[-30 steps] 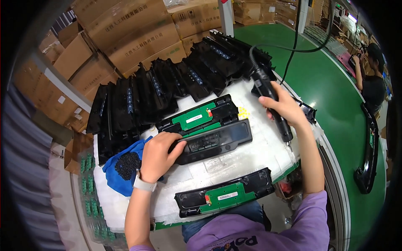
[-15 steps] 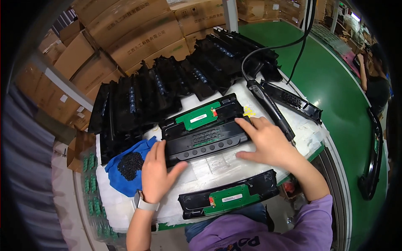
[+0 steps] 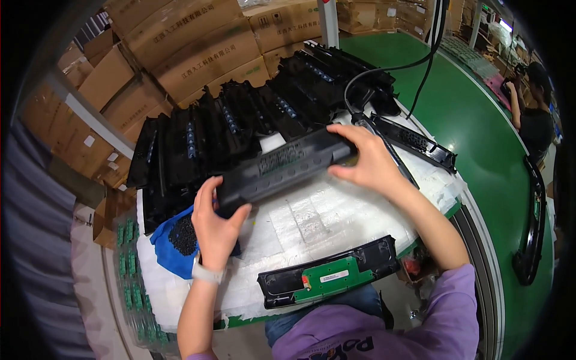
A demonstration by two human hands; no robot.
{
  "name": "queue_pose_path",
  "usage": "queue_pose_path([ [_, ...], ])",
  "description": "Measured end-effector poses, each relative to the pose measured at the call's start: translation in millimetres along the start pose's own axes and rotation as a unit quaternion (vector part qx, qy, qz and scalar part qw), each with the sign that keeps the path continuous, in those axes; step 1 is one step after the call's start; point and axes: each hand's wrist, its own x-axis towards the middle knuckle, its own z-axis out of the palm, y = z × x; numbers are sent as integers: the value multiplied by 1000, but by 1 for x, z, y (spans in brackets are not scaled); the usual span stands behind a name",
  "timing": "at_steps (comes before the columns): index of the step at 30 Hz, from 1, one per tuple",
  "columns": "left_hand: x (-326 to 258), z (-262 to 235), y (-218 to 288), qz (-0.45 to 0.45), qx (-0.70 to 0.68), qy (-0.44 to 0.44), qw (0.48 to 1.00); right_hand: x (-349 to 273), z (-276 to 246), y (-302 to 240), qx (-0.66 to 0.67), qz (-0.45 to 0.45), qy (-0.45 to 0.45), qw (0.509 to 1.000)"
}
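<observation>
A long black panel [image 3: 282, 170] with a grid of square openings and a row of round buttons is held up above the table, slanting and slightly blurred. My left hand [image 3: 216, 231] grips its left end, thumb at the near edge. At the other end my right hand [image 3: 375, 162] is closed round it, fingers at the far edge. Whether a second part is held beneath it is hidden. Near the table's front edge lies another black panel [image 3: 277, 287], bearing a green circuit board [image 3: 329, 277] with a red-and-white connector. Just left of my left hand is a blue cloth [image 3: 165, 258] heaped with small black pieces [image 3: 182, 236].
A corded screwdriver [image 3: 362, 119] lies right of my right hand, beside a narrow black part [image 3: 420, 143]. Black housings [image 3: 240, 117] crowd the table's far side before stacked cartons [image 3: 210, 66]. Green boards [image 3: 129, 264] line the left. A co-worker [image 3: 537, 120] sits far right.
Both hands have lifted the black panel off the table and carried it up and leftward. The board-bearing panel that lay behind it no longer shows on the table.
</observation>
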Motion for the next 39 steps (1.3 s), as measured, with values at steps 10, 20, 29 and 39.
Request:
queue_pose_path([
  [10, 7, 11, -17, 97, 147, -25, 984, 2, 36, 19, -104, 50, -45, 992],
  [20, -55, -7, 64, 270, -63, -353, 894, 3, 32, 17, -165, 48, -52, 984],
  [29, -81, 5, 68, 310, -6, -358, 881, 3, 7, 11, -100, 9, 25, 995],
  [39, -23, 25, 31, 292, 21, -264, 919, 12, 0, 6, -76, 25, 17, 997],
])
